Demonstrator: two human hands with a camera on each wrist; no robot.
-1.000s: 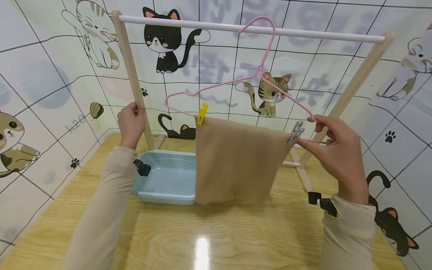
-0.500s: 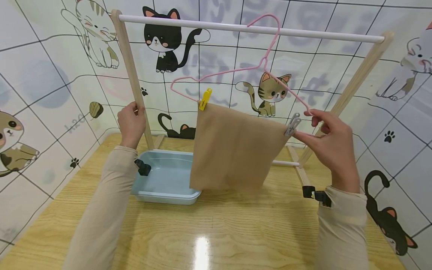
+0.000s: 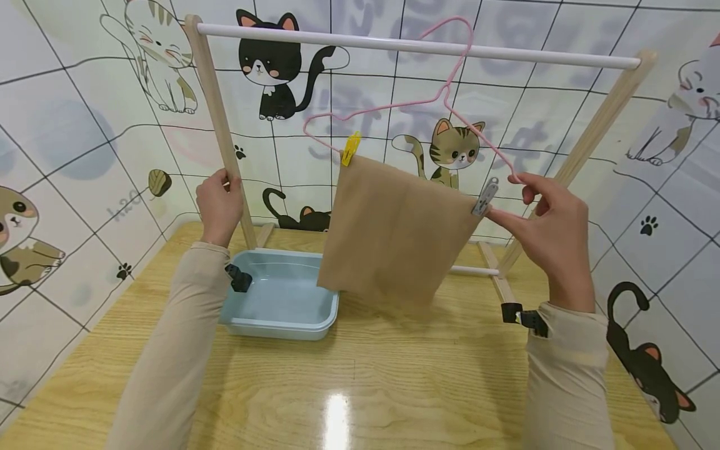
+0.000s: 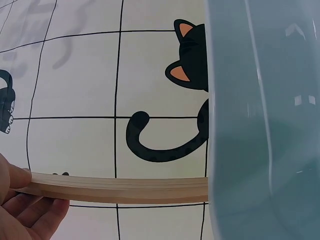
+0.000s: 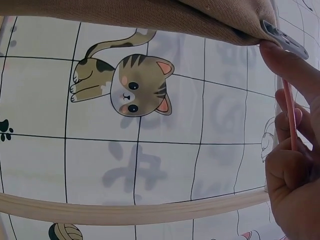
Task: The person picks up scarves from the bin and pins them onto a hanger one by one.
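My right hand point(image 3: 554, 237) holds the right end of a pink wire hanger point(image 3: 388, 107). Its shaft crosses in front of the white top bar point(image 3: 315, 37), and the hook's tip passes behind it. A brown cloth point(image 3: 399, 231) hangs tilted from the hanger's lower wire. It is pinned by a yellow clothespin point(image 3: 350, 149) at the left corner and a grey clothespin point(image 3: 485, 197) at the right, near my right thumb. My left hand point(image 3: 220, 207) grips the rack's left wooden post point(image 3: 216, 106); the left wrist view shows thumb and fingers around the post point(image 4: 130, 190).
A light blue basin point(image 3: 281, 328) stands on the wooden table point(image 3: 360, 381) below the cloth's left side. The rack's right post point(image 3: 596, 137) rises behind my right hand. A cat-patterned wall covering point(image 3: 365, 81) backs the rack.
The hanger and cloth have risen and tilted, the left side going higher. The hook has shifted right and its tip has gone behind the bar. My left hand stays on the post.
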